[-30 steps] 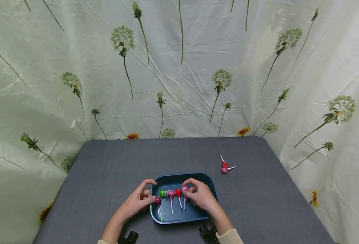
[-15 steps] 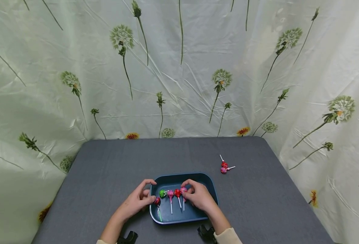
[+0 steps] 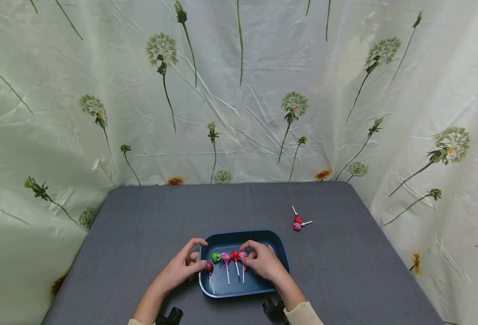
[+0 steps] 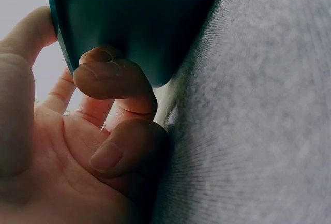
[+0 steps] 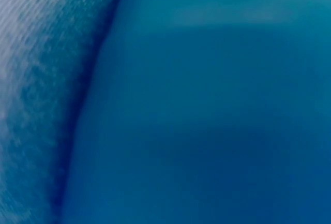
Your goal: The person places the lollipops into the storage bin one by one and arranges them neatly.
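A dark blue tray [image 3: 259, 286] lies near the front of the table. My left hand [image 3: 182, 266] holds its left rim, thumb and index finger at the edge; in the left wrist view, other fingers [image 4: 108, 79] curl against the outer wall. Inside the tray, my right hand [image 3: 265, 262] pinches the head of a pink lollipop [image 3: 243, 255], its stick pointing toward me. To its left lie a red lollipop [image 3: 234, 256], another pink lollipop [image 3: 226, 257] and a green lollipop [image 3: 216, 257]. A dark red lollipop [image 3: 209, 267] with a green stick sits by my left thumb.
Two more lollipops [image 3: 297, 222], red and pink, lie together on the grey table [image 3: 162, 212] beyond the tray's right corner. A floral curtain [image 3: 239, 104] hangs behind the table. The right wrist view is filled by the tray's outer wall [image 5: 207, 79] and some tablecloth.
My right hand has shifted slightly left with the pink lollipop, bringing it closer to the red one. The left hand stays at the tray's rim.
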Available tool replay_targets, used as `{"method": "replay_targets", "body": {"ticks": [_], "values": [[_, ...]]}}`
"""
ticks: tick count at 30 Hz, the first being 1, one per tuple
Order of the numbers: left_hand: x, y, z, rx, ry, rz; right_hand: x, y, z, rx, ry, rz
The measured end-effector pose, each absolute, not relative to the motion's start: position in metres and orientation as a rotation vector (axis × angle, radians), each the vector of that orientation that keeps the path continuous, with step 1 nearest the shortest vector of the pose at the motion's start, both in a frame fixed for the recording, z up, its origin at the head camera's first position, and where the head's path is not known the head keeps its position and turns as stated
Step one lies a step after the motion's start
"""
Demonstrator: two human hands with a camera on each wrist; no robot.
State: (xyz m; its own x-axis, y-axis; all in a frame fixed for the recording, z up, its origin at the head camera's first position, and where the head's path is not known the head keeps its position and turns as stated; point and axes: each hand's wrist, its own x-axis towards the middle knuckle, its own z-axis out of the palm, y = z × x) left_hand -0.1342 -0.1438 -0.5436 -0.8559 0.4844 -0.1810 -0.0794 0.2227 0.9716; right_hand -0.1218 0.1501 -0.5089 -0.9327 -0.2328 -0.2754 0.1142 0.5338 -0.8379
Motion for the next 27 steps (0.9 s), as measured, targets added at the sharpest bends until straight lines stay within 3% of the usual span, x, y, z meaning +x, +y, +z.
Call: {"method": "replay_targets", "body": {"ticks": [27], "values": [[-0.1333,-0.1429,-0.5425,0.359,2.067,1.676,-0.1200,0.1498,-0.5087,-0.060,2.536,-1.350]]}}
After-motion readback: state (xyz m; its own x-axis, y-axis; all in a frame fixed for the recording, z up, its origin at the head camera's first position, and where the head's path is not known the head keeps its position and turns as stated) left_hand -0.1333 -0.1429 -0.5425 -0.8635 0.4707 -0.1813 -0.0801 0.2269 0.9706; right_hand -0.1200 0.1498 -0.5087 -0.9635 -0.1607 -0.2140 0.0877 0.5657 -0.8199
